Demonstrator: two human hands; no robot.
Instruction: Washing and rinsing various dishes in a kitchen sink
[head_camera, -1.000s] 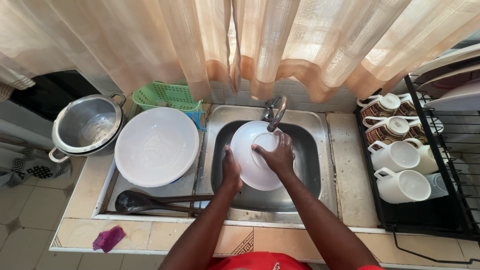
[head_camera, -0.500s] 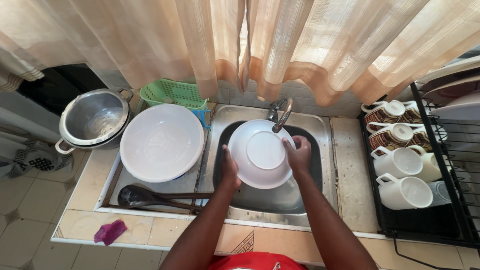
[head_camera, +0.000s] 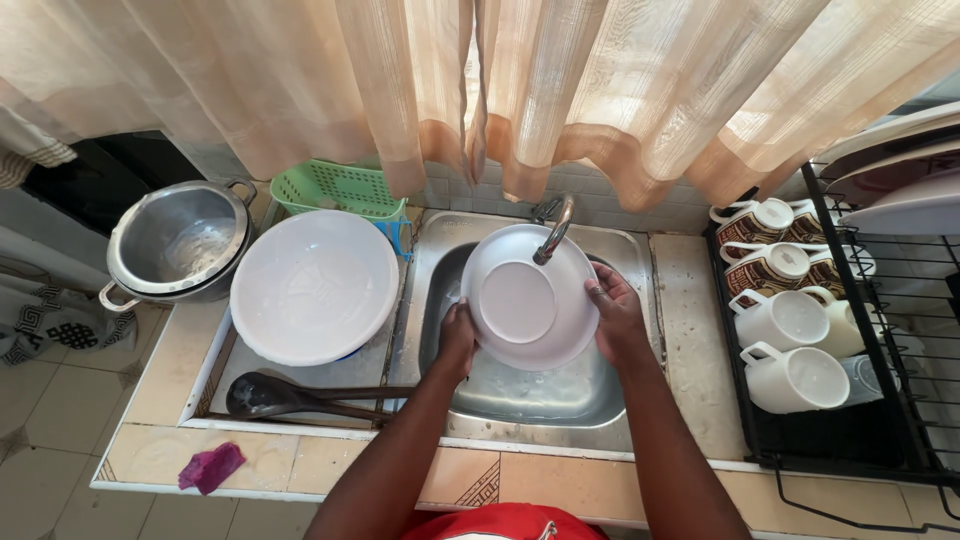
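I hold a round white plate (head_camera: 528, 298) over the steel sink (head_camera: 520, 395), its underside facing me, just below the tap (head_camera: 553, 228). My left hand (head_camera: 457, 338) grips the plate's left rim. My right hand (head_camera: 616, 315), with a ring on one finger, grips the right rim. The spout overlaps the plate's upper edge; I cannot tell whether water runs.
A large white basin (head_camera: 313, 283) and dark ladles (head_camera: 290, 397) lie on the drainboard at left, with a steel pot (head_camera: 178, 240) and green basket (head_camera: 338, 187) behind. A black rack (head_camera: 895, 380) of white mugs (head_camera: 793, 378) stands right. A purple cloth (head_camera: 211, 466) lies on the counter's front edge.
Both hands have shifted the plate slightly right and up under the tap. My right hand moved from the plate's top onto its right rim.
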